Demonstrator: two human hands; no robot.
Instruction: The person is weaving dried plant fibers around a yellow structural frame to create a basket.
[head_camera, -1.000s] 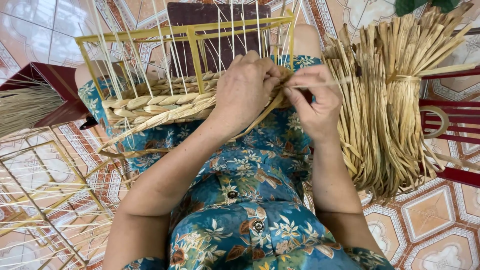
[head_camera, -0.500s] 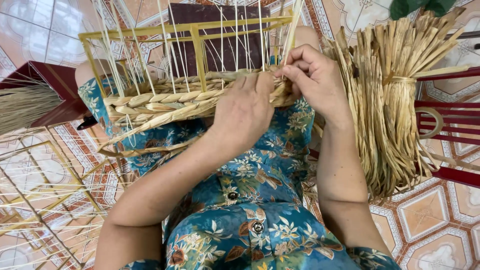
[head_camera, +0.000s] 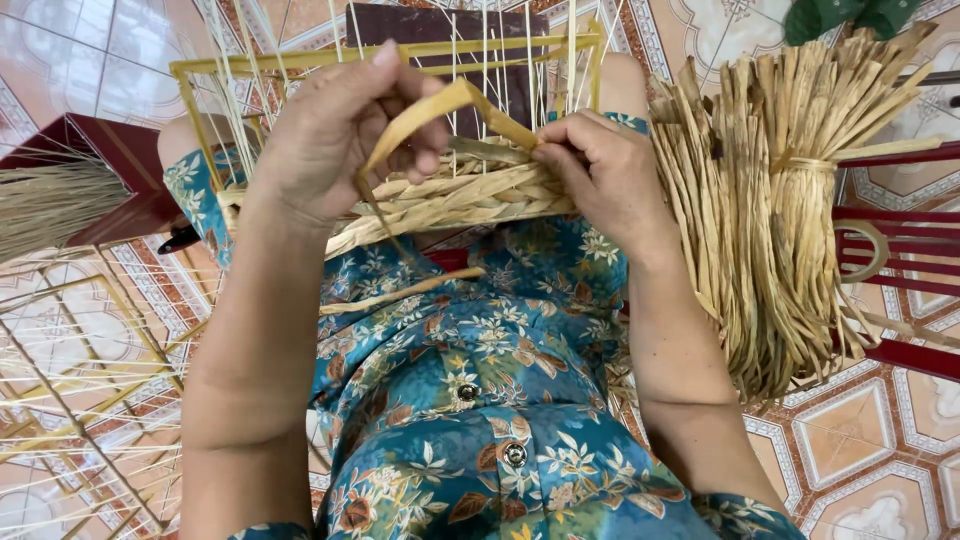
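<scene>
We have lifted a flat straw strand (head_camera: 440, 110) into an arch above the woven band (head_camera: 450, 200); left hand (head_camera: 335, 140) and right hand (head_camera: 600, 180) both pinch its ends, where half a second ago they pressed low on the band

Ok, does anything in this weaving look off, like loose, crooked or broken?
Nothing looks broken. One flat straw strip hangs loose below the woven rows, lying across the lap instead of tucked in. The strip arched between the left hand and right hand is simply being worked.
</scene>
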